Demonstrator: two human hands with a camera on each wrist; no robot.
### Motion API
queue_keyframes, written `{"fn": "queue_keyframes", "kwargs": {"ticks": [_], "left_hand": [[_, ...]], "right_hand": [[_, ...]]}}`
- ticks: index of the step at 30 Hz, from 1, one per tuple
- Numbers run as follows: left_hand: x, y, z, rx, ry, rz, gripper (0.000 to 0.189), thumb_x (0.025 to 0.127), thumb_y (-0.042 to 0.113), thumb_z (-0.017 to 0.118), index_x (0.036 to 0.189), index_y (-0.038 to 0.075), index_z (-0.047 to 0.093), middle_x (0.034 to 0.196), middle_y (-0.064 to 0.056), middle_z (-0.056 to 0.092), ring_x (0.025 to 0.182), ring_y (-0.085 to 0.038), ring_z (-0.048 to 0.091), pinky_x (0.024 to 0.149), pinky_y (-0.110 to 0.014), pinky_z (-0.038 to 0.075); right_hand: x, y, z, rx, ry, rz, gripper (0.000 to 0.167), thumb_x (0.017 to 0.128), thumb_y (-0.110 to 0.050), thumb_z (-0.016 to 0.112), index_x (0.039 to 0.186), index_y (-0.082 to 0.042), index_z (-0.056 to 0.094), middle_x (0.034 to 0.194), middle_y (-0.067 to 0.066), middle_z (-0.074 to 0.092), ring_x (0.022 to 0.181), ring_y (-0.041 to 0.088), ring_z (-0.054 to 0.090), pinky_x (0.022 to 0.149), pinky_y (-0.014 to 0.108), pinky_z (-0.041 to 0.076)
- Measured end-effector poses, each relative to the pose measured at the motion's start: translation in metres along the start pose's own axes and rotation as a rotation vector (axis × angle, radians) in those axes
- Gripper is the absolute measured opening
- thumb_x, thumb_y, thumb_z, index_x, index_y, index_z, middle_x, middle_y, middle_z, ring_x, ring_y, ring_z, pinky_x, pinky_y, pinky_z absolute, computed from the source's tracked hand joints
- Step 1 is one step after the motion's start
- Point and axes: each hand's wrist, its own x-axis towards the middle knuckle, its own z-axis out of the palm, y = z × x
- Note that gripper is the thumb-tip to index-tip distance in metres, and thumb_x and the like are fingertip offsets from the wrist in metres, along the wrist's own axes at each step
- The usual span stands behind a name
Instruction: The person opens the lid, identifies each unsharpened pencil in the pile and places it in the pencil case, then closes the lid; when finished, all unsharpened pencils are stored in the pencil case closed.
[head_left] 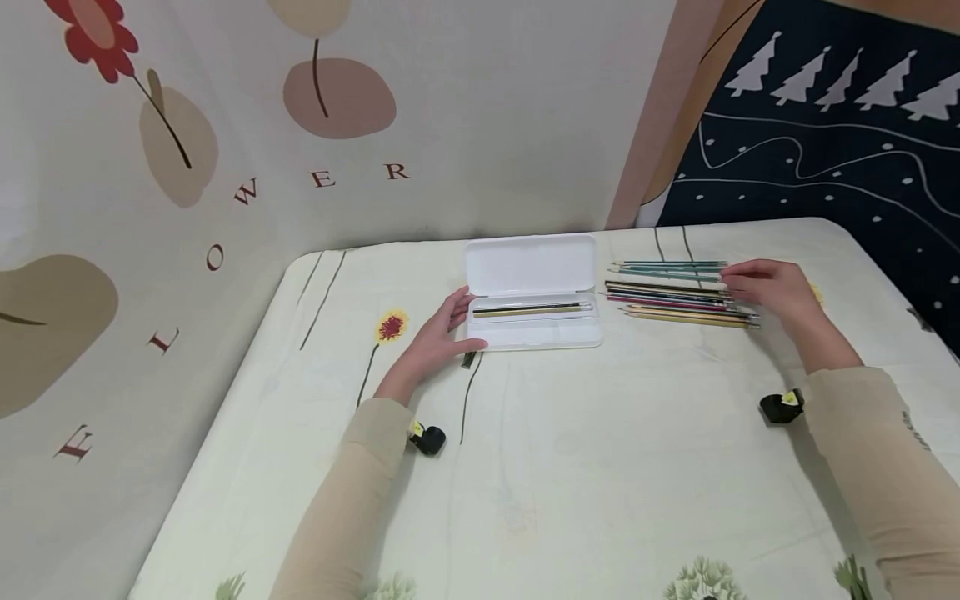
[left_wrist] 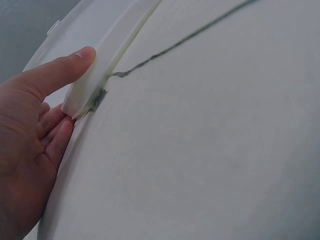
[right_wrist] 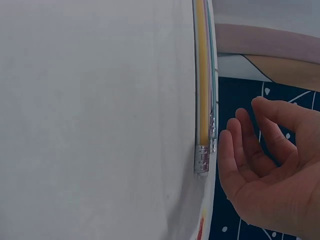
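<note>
A white pencil case [head_left: 536, 336] lies on the cloth with its lid [head_left: 531, 265] raised toward the back. Inside its upper part are a few pencils [head_left: 528, 311], dark and golden. My left hand [head_left: 437, 340] grips the case's left end, thumb [left_wrist: 70, 70] over the front corner and fingers along the side. To the right, teal pencils [head_left: 660, 267] lie behind dark and red pencils [head_left: 667, 292], with yellow pencils [head_left: 686, 317] in front. My right hand [head_left: 768, 285] is at the teal pencils' right ends, fingers loosely curved; contact is unclear. In the right wrist view nothing shows between its fingers.
A pale tablecloth [head_left: 570, 475] with printed flowers covers the table. Behind it hangs a printed curtain [head_left: 487, 125], with a dark blue tree-patterned cloth [head_left: 832, 167] at the right. Each wrist carries a small black camera [head_left: 429, 440].
</note>
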Motion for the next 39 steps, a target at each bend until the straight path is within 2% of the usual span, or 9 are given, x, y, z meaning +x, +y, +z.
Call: {"fn": "queue_keyframes", "kwargs": {"ticks": [6,10,12,14,17,20,25,30,39], "left_hand": [[0.000,0.000,0.001,0.013,-0.003,-0.007,0.101,0.084,0.025,0.081,0.160,0.022,0.015,0.163,-0.002,0.032,0.150,-0.021,0.034,0.127,-0.035,0.027],[0.000,0.001,0.000,0.018,-0.005,-0.008,0.101,0.084,0.026,0.081,0.160,0.022,0.015,0.163,-0.001,0.031,0.150,-0.021,0.034,0.127,-0.035,0.027],[0.000,0.002,0.000,0.018,-0.006,-0.008,0.101,0.084,0.026,0.081,0.161,0.022,0.015,0.163,-0.001,0.031,0.150,-0.021,0.034,0.127,-0.035,0.027],[0.000,0.001,0.000,0.018,-0.002,-0.009,0.101,0.084,0.026,0.081,0.161,0.022,0.015,0.163,-0.001,0.032,0.150,-0.020,0.034,0.127,-0.035,0.027],[-0.001,0.000,0.000,0.017,0.004,-0.011,0.101,0.084,0.025,0.082,0.160,0.022,0.015,0.162,-0.002,0.033,0.150,-0.020,0.035,0.127,-0.034,0.027],[0.000,-0.002,-0.001,0.016,0.008,-0.004,0.101,0.084,0.024,0.082,0.160,0.021,0.015,0.162,-0.003,0.033,0.149,-0.021,0.035,0.127,-0.035,0.027],[0.000,-0.003,-0.001,0.000,0.006,0.009,0.101,0.083,0.024,0.082,0.160,0.021,0.016,0.161,-0.003,0.034,0.149,-0.021,0.035,0.127,-0.035,0.027],[0.000,0.002,-0.002,0.002,-0.014,-0.017,0.102,0.085,0.019,0.080,0.161,0.018,0.012,0.163,-0.007,0.030,0.151,-0.024,0.032,0.128,-0.036,0.025],[0.001,-0.002,0.000,-0.013,-0.006,0.004,0.102,0.083,0.023,0.082,0.160,0.022,0.015,0.162,-0.003,0.032,0.150,-0.022,0.034,0.127,-0.035,0.026]], "right_hand": [[-0.015,-0.016,-0.002,-0.097,0.006,0.062,0.047,0.098,-0.037,0.060,0.133,-0.005,0.057,0.096,-0.023,0.054,0.075,-0.017,0.054,0.071,0.003,0.051],[-0.012,-0.015,-0.003,-0.147,0.008,0.126,0.058,0.100,-0.035,0.056,0.145,0.000,0.045,0.124,0.002,0.054,0.076,-0.014,0.051,0.067,0.002,0.048],[-0.009,-0.014,-0.003,-0.180,-0.003,0.157,0.062,0.100,-0.038,0.054,0.148,0.000,0.042,0.139,0.015,0.048,0.088,-0.004,0.055,0.070,0.006,0.047],[-0.007,-0.013,-0.005,-0.215,-0.031,0.168,0.065,0.100,-0.041,0.052,0.149,0.000,0.041,0.150,0.024,0.040,0.109,0.014,0.056,0.086,0.020,0.051],[-0.003,-0.011,-0.005,-0.265,-0.074,0.161,0.066,0.100,-0.045,0.051,0.148,0.000,0.042,0.155,0.029,0.033,0.135,0.040,0.039,0.105,0.048,0.045],[0.002,-0.008,-0.005,-0.298,-0.102,0.142,0.063,0.101,-0.044,0.052,0.145,0.000,0.046,0.154,0.030,0.034,0.142,0.046,0.030,0.117,0.060,0.032],[0.003,-0.008,-0.002,-0.315,-0.108,0.120,0.053,0.102,-0.035,0.053,0.142,0.001,0.051,0.151,0.030,0.039,0.140,0.047,0.032,0.117,0.063,0.031],[0.002,-0.007,0.000,-0.329,-0.117,0.101,0.047,0.103,-0.026,0.053,0.139,0.003,0.052,0.147,0.031,0.041,0.134,0.046,0.037,0.112,0.062,0.035],[0.005,0.000,-0.003,-0.342,-0.122,0.090,0.044,0.102,-0.026,0.056,0.135,0.002,0.056,0.142,0.029,0.044,0.118,0.039,0.040,0.091,0.047,0.041]]}}
